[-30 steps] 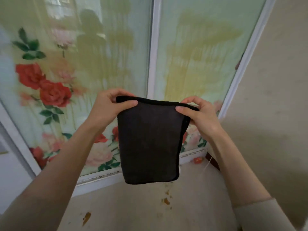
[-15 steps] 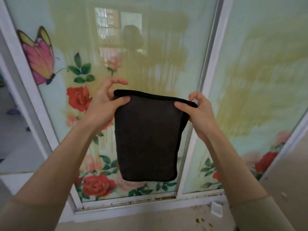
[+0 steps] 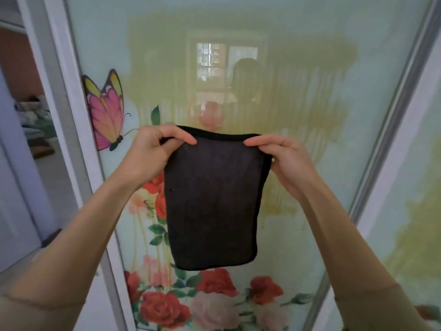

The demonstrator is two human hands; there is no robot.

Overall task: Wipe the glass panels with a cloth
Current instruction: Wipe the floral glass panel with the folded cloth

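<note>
Black cloth (image 3: pixel 212 201) hangs lengthwise downward from both hands.

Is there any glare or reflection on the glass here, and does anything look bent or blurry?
Head view: the glass panel mirrors a bright window and a dark silhouette above the cloth; the white frame leans, likely wide-lens distortion; the cloth looks sharp.

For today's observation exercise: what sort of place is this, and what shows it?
Probably indoors in a home, facing sliding doors: a smeared glass panel decorated with roses and a butterfly sits in a white frame, and the panel reflects a window.
</note>
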